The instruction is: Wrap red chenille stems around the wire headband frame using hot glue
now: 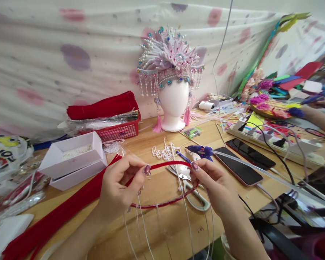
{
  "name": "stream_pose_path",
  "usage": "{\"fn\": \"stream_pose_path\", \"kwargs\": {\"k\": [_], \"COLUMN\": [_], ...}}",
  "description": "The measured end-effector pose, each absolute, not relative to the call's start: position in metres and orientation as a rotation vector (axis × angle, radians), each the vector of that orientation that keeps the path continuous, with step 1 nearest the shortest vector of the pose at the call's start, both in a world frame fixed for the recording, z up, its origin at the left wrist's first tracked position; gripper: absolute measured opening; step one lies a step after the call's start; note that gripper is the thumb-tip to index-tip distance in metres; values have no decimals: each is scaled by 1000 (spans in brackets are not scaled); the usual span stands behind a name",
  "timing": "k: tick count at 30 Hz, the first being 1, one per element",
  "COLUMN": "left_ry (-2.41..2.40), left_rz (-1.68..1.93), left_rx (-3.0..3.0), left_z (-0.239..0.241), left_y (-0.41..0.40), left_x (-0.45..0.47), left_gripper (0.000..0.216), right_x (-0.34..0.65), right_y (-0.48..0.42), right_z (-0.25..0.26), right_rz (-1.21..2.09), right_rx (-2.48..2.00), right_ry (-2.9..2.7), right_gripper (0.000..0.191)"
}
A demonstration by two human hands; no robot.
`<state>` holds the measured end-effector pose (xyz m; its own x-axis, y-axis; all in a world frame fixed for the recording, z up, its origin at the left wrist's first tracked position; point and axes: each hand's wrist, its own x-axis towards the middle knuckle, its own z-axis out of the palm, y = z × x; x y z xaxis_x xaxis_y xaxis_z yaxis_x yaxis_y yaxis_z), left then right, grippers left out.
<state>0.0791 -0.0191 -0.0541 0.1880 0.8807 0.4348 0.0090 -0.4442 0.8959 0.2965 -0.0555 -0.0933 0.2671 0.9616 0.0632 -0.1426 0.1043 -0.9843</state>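
Note:
A thin red hoop (pixel 169 164) is held up over the wooden table between both hands. My left hand (pixel 119 187) pinches its left side with thumb and forefinger. My right hand (pixel 215 186) pinches its right side the same way. Several thin white wires (pixel 143 231) hang down from the hoop toward me. Behind the hoop lie scissors (pixel 191 191), a blue glue gun (pixel 200 150) and a string of white pearls (pixel 165 152).
A white mannequin head (pixel 173 104) wears a pink beaded headdress at the back. A red basket (pixel 119 130) and open white box (pixel 74 159) stand at left, red strips (pixel 56 216) beside them. Two phones (pixel 241 168), a power strip (pixel 273 142) and another person's arm (pixel 321 119) are at right.

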Motion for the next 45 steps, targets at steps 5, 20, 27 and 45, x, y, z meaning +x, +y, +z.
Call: {"fn": "stream_pose_path", "kwargs": {"k": [5, 20, 27, 45], "left_ry": [932, 771, 841, 954], "left_rz": [1284, 1335, 1129, 980], "left_rx": [1552, 2257, 2315, 2611], "left_z": [-50, -57, -43, -32], "left_y": [-13, 14, 20, 27], "left_x": [77, 58, 48, 48], "left_gripper": [12, 28, 21, 24], "right_x": [295, 290, 290, 288], "right_y": [-48, -34, -31, -23], "right_z": [-92, -84, -84, -86], "right_rz": [1001, 987, 1022, 1092], "right_rx": [-1173, -1190, -1183, -1170], "right_ry": [-958, -1002, -997, -913], "right_gripper": [39, 32, 34, 37]}}
